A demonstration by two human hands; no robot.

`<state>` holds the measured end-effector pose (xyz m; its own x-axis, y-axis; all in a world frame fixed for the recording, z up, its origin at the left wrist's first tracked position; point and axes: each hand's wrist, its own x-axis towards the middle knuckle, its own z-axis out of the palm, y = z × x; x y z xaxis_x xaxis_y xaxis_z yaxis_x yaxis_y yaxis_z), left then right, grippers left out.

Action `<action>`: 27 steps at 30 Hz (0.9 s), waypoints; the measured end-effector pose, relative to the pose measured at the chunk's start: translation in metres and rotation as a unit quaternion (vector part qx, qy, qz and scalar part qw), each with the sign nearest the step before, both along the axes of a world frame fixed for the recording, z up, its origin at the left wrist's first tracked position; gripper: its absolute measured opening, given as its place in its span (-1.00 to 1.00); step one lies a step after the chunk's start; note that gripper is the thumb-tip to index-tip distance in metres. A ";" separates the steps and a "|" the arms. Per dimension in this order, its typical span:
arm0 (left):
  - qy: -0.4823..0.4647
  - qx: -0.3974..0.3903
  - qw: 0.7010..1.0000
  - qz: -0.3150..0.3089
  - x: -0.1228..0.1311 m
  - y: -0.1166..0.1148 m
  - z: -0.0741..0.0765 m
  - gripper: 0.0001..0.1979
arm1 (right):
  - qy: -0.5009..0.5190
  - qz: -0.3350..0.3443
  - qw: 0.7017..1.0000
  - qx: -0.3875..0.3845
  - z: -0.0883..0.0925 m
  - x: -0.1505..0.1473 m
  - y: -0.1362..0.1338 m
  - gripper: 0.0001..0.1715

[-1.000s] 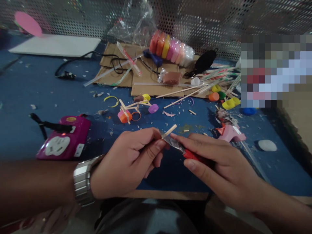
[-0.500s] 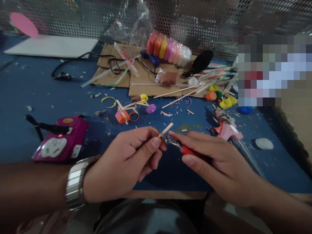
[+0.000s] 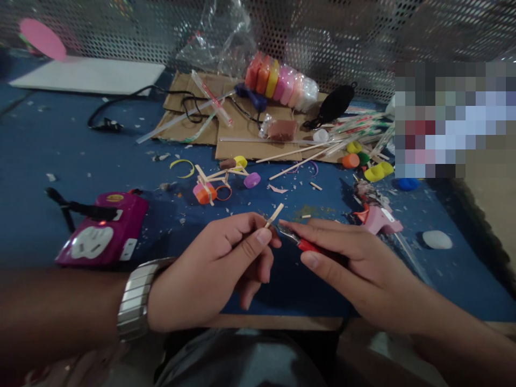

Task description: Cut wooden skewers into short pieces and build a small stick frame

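Observation:
Between the thumb and fingers of my left hand (image 3: 226, 263) is a short pale wooden stick (image 3: 276, 213), its free end pointing up and away. My right hand (image 3: 355, 258) is closed round red-handled cutting pliers (image 3: 308, 245). Their metal jaws lie just right of the left fingertips, close to the stick; whether they touch it I cannot tell. Beyond my hands stands a small model (image 3: 223, 177) of joined wooden sticks with orange, purple, yellow and brown clay lumps. A cut bit of stick (image 3: 306, 216) lies on the blue table.
At left sits a magenta power strip (image 3: 105, 228) with a plug in it. A pink glue gun (image 3: 381, 217) and a white clay piece (image 3: 437, 239) lie at right. Behind are cardboard (image 3: 242, 150), packed clay blocks (image 3: 278, 80), loose sticks (image 3: 298, 151) and a black pouch (image 3: 336, 105).
My left hand has shifted slightly to the right with the stick. The pliers stay close by, their jaws turned a little. The whole view has moved slightly.

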<state>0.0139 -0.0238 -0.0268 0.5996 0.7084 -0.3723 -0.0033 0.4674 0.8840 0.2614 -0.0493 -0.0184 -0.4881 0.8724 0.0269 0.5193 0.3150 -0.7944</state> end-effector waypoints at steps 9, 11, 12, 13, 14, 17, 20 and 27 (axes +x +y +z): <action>0.024 0.030 0.998 -0.039 -0.001 -0.002 -0.002 -0.63 | -0.023 0.022 0.999 -0.002 0.002 0.008 0.000 -0.45; 0.033 0.037 0.998 -0.043 -0.001 -0.002 -0.002 -0.65 | -0.023 0.025 0.999 -0.004 0.002 0.007 0.001 -0.47; 0.037 0.039 0.997 -0.046 -0.001 -0.002 -0.002 -0.67 | -0.021 0.027 0.999 -0.006 0.002 0.006 0.002 -0.48; 0.039 0.042 0.997 -0.049 -0.001 -0.002 -0.002 -0.68 | -0.020 0.027 0.999 -0.008 0.002 0.006 0.002 -0.51; 0.040 0.044 0.997 -0.051 -0.001 -0.003 -0.002 -0.69 | -0.019 0.028 0.999 -0.010 0.002 0.005 0.003 -0.53; 0.038 0.044 0.997 -0.056 -0.003 -0.003 -0.002 -0.72 | -0.021 0.029 0.999 -0.015 0.003 0.005 0.005 -0.60; 0.034 0.042 0.997 -0.058 -0.005 -0.003 -0.003 -0.72 | -0.025 0.028 0.999 -0.023 0.002 0.006 0.006 -0.61; 0.039 0.041 0.996 -0.067 -0.005 -0.003 -0.003 -0.64 | -0.036 0.026 0.999 -0.026 0.002 0.009 0.005 -0.56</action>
<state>0.0089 -0.0266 -0.0302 0.6620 0.6537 -0.3666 0.1250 0.3860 0.9140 0.2700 -0.0445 -0.0162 -0.5314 0.8453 -0.0550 0.5602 0.3019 -0.7714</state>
